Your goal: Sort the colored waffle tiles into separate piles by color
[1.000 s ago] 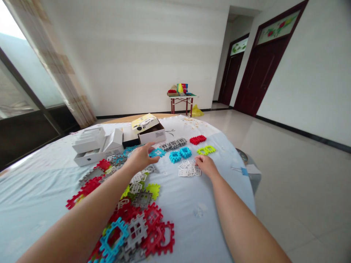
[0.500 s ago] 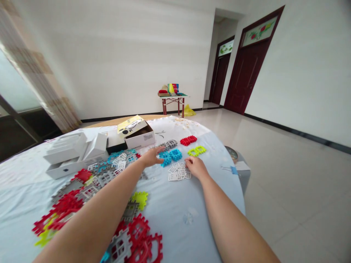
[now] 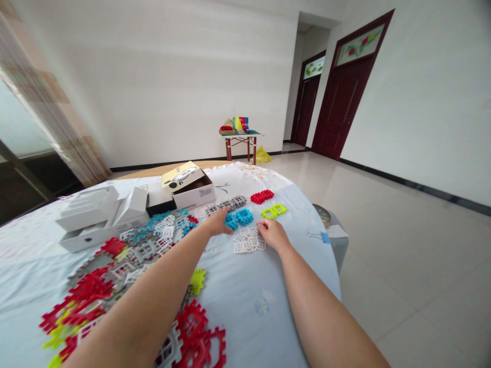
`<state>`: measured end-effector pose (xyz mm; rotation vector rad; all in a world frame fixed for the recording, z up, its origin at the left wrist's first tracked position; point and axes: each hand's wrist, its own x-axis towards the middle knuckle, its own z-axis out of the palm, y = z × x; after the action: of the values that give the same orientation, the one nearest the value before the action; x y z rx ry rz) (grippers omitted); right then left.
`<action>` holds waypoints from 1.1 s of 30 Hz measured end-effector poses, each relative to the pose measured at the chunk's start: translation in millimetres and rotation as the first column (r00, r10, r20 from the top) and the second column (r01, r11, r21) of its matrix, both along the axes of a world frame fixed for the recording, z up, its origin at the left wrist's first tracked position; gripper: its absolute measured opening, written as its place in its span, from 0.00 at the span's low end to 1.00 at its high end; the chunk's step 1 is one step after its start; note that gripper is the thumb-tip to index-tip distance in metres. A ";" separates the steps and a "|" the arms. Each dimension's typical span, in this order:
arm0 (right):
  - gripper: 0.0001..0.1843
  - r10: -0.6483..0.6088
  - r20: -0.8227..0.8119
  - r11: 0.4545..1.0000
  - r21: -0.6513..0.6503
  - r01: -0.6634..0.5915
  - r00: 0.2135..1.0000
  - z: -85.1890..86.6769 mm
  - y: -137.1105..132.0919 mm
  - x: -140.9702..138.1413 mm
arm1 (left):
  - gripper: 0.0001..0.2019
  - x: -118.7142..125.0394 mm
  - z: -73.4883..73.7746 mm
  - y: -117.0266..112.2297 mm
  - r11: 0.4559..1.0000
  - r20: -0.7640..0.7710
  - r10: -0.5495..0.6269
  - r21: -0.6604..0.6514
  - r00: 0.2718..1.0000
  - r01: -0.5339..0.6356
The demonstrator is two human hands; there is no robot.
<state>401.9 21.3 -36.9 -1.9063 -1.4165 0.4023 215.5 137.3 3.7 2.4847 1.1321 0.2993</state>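
My left hand (image 3: pixel 219 223) is at the left end of two small stacks of blue interlocking plastic building pieces (image 3: pixel 244 216). Its thumb and fingers lie on either side of the nearer stack and partly cover it. My right hand (image 3: pixel 273 233) rests at the right edge of a loose group of white window-frame pieces (image 3: pixel 247 245). Its fingers are curled in a pinch, and what they hold, if anything, is hidden. Grey pieces (image 3: pixel 238 201) lie behind the blue ones. Red pieces (image 3: pixel 262 196) and lime-green pieces (image 3: pixel 279 210) stand in rows beyond my right hand.
A mixed pile of red, grey, white and lime pieces (image 3: pixel 92 283) spreads under and left of my left forearm. Behind it are white box parts (image 3: pixel 88 240) and a box with a yellow lid (image 3: pixel 195 195). The round table's cloth edge (image 3: pixel 333 255) curves away on the right.
My left hand has moved right and closed in around the left blue stack. My right hand stays by the white pieces, fingers still curled. The view has shifted slightly.
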 end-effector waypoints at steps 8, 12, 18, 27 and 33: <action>0.12 0.010 0.010 1.000 0.006 -0.010 1.000 -2.1 0.8 1.0 | 0.43 6.6 -3.0 -2.1 0.999 0.005 0.034 0.034 0.999 -0.034; 0.12 0.015 0.007 1.000 0.009 -0.015 1.000 -3.0 1.4 1.2 | 0.45 6.9 -2.5 -3.3 0.999 0.011 0.024 0.037 1.000 -0.024; 0.13 0.009 -0.001 1.000 0.012 -0.009 1.000 -3.9 2.0 1.7 | 0.38 -23.2 21.6 -19.6 0.996 0.025 0.035 0.078 0.999 -0.037; 0.13 0.011 -0.041 1.000 0.012 -0.011 0.999 -8.9 2.1 1.7 | 0.25 -154.2 71.7 -72.0 0.933 0.191 0.312 0.121 0.931 -0.338; 0.14 -0.013 -0.017 1.000 0.025 0.014 1.000 -6.8 -1.0 1.7 | 0.23 -233.2 67.2 -88.2 0.783 0.248 0.578 0.102 0.778 -0.614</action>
<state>403.6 20.3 -43.7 -1.8873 -1.3908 0.3919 -17.7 49.1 70.9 2.0862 1.8529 0.8481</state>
